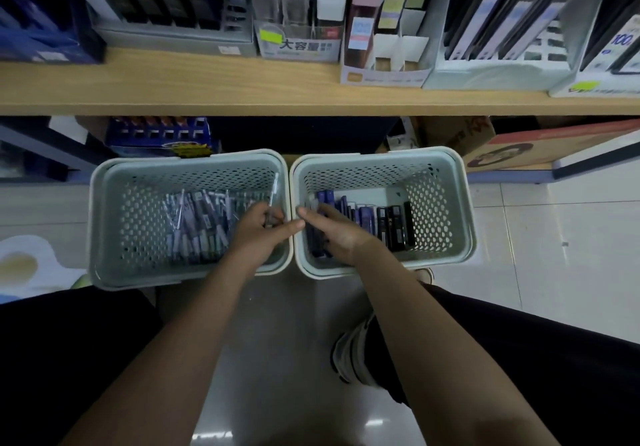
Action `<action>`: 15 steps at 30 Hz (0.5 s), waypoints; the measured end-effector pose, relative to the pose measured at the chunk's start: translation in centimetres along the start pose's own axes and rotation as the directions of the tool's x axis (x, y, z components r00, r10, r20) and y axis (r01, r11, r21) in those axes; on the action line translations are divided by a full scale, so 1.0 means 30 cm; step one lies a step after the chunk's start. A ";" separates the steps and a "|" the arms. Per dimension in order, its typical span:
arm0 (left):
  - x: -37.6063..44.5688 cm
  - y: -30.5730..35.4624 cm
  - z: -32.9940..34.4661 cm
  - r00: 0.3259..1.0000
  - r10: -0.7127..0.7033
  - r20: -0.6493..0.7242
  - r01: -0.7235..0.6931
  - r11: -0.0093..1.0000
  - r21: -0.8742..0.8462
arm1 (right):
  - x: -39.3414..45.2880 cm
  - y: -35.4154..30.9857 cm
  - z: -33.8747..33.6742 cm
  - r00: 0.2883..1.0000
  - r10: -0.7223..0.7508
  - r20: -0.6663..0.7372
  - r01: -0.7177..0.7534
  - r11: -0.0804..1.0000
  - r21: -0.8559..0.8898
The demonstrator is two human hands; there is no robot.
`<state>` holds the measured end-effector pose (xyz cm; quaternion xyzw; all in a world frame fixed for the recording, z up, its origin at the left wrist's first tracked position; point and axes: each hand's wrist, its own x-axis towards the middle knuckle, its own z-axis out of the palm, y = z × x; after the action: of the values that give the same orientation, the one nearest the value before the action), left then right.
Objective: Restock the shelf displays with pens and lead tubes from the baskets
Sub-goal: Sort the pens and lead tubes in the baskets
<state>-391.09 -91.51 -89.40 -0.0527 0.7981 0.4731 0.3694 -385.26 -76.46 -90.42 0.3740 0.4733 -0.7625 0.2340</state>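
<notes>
Hands (pixel 259 229) in 2 perforated baskets (pixel 107 203), gripping pens (pixel 194 217).

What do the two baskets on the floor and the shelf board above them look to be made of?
Left basket and right basket: pale green moulded plastic, apparently matte, judging by the regular punched holes in the walls and the smooth rounded rims. Shelf board: light wood-look surface with faint grain lines, probably laminate over board rather than solid wood; the picture cannot settle which.

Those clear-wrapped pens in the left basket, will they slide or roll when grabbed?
Probably slippery: the pens look sleeved in glossy clear film. They lie loosely heaped, so neighbours may shift. Slim and likely light; the left hand already pinches one.
</notes>
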 end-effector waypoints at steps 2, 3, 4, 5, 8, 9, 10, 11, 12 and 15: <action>-0.004 -0.003 -0.012 1.000 0.001 0.021 0.000 1.000 -0.030 | 0.001 0.001 0.004 1.000 -0.011 -0.002 0.011 1.000 0.011; -0.007 -0.005 -0.015 1.000 -0.001 0.025 0.002 0.999 -0.047 | 0.000 -0.001 0.005 0.999 -0.037 -0.013 0.037 0.999 0.026; -0.010 -0.004 -0.016 1.000 -0.004 0.027 0.006 0.998 -0.060 | -0.006 0.000 0.005 0.997 -0.071 -0.023 0.072 0.997 0.033; -0.012 -0.005 -0.017 1.000 -0.009 0.028 0.011 0.997 -0.075 | -0.018 -0.002 0.003 0.994 -0.101 -0.031 0.102 0.994 0.025; -0.015 -0.004 -0.029 1.000 -0.021 0.023 0.025 0.982 -0.185 | -0.050 -0.018 0.011 0.978 -0.190 -0.090 0.191 0.982 -0.004; -0.014 0.000 -0.034 0.999 -0.026 0.020 0.030 0.972 -0.233 | -0.061 -0.025 0.024 0.959 -0.241 -0.146 0.240 0.970 -0.024; -0.013 0.005 -0.041 0.999 -0.026 0.022 0.031 0.960 -0.278 | -0.061 -0.028 0.032 0.931 -0.300 -0.206 0.295 0.954 -0.056; -0.019 0.013 -0.055 1.000 -0.013 0.028 0.021 0.949 -0.315 | -0.067 -0.038 0.055 0.906 -0.335 -0.258 0.326 0.942 -0.081; -0.030 0.023 -0.072 0.999 0.011 0.035 0.002 0.940 -0.340 | -0.073 -0.048 0.082 0.891 -0.360 -0.276 0.348 0.933 -0.093; -0.066 0.048 -0.136 0.991 0.117 0.066 -0.083 0.921 -0.380 | -0.092 -0.080 0.193 0.888 -0.412 -0.202 0.387 0.909 -0.153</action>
<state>-392.50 -94.50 -85.97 -0.0611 0.6772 0.6375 0.3622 -387.30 -80.58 -85.32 0.3408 0.6047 -0.7190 0.0355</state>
